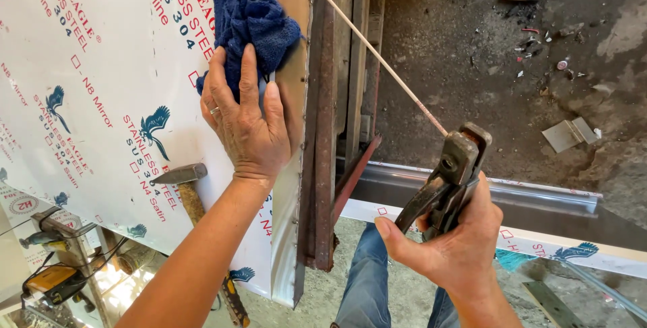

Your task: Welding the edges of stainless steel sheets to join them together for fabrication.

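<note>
My left hand (248, 122) lies flat on a blue cloth (253, 21), pressing it against the edge of a steel sheet covered in white printed film (101, 85). A ring shows on one finger. My right hand (451, 244) grips a dark metal electrode holder (451, 176). A long thin welding rod (377, 55) sticks out of its jaws and reaches up and left; its tip touches the top of the rusty steel bar (322, 132) along the sheet's bare folded edge (291, 186).
A hammer (185, 186) with a wooden handle lies on the sheet below my left hand. A folded steel channel (512, 200) runs to the right. Tools sit at the bottom left (50, 281). Metal scraps (569, 134) litter the dirt floor. My jeans-clad leg (367, 281) stands below.
</note>
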